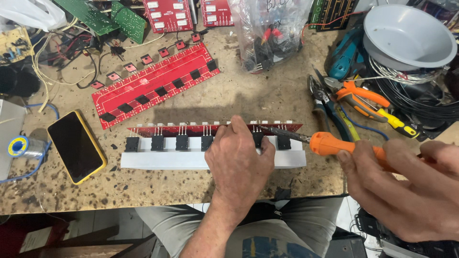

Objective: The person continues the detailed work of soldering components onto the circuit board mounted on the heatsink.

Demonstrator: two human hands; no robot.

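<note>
— What can't you see from up here?

— My left hand (pixel 239 160) covers the middle of the white bar (pixel 165 160) and at least one black component there. My right hand (pixel 406 188) runs off the right edge and hides the end of the orange handle (pixel 334 145).

— And further out?

— The grey bowl (pixel 406 36) is clipped at the top, the clear bag (pixel 267 33) blurs its contents, and the desk (pixel 143 184) continues past the left edge.

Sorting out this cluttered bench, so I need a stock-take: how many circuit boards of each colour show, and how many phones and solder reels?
Red boards: 4 (long one flat, one under the left hand, two at the top edge)
Green boards: 2
Phone: 1
Solder reel: 1
Total: 8
</note>
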